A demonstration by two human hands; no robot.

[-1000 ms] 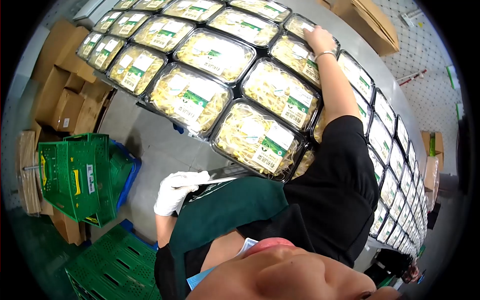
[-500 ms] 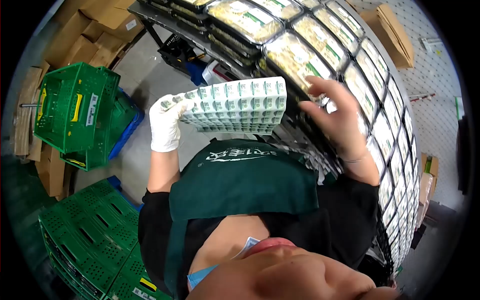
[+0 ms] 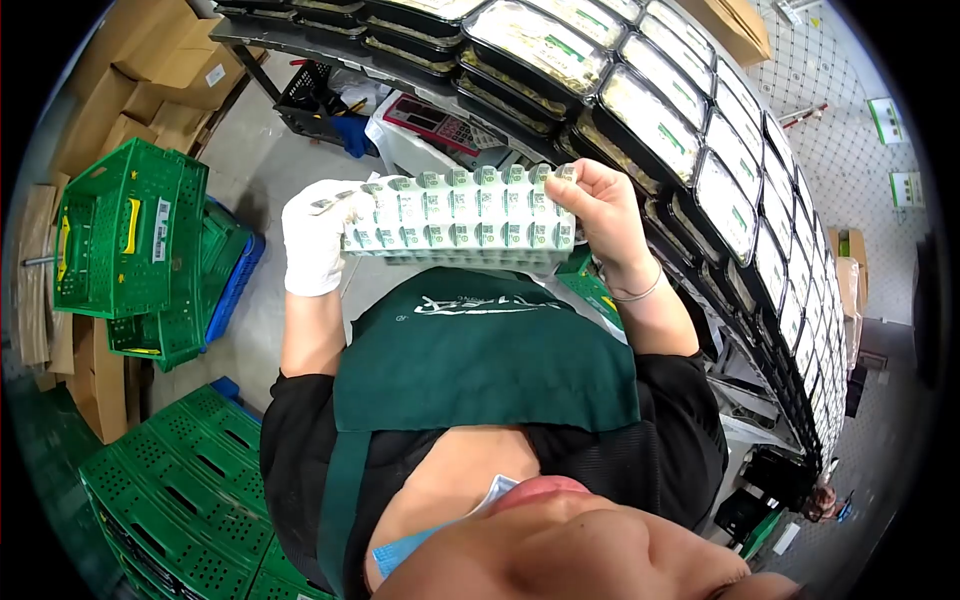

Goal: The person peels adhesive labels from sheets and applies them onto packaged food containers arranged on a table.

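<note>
Between my two hands stretches a sheet of stickers (image 3: 460, 208), white with rows of small green printed labels. Its top edge curls so that one row of labels stands up, and its lower part falls away beneath. My left hand (image 3: 314, 240), in a white glove, grips the sheet's left end. Bare, with a bracelet at the wrist, my right hand (image 3: 606, 218) pinches the upper right corner between thumb and fingers. Beyond the hands, black trays with clear lids and pale food (image 3: 650, 125) are stacked on a dark table, each with a green and white label.
Green crates (image 3: 125, 230) stand stacked at the left, with more green crates (image 3: 180, 480) at lower left. Cardboard boxes (image 3: 150, 80) fill the upper left. A red device with keys (image 3: 435, 122) sits under the table edge. A black basket (image 3: 305, 95) is nearby.
My right hand has moved left from beside the trays and taken hold of the sheet's right corner. The sheet now faces the camera more flatly. The view has turned slightly.
</note>
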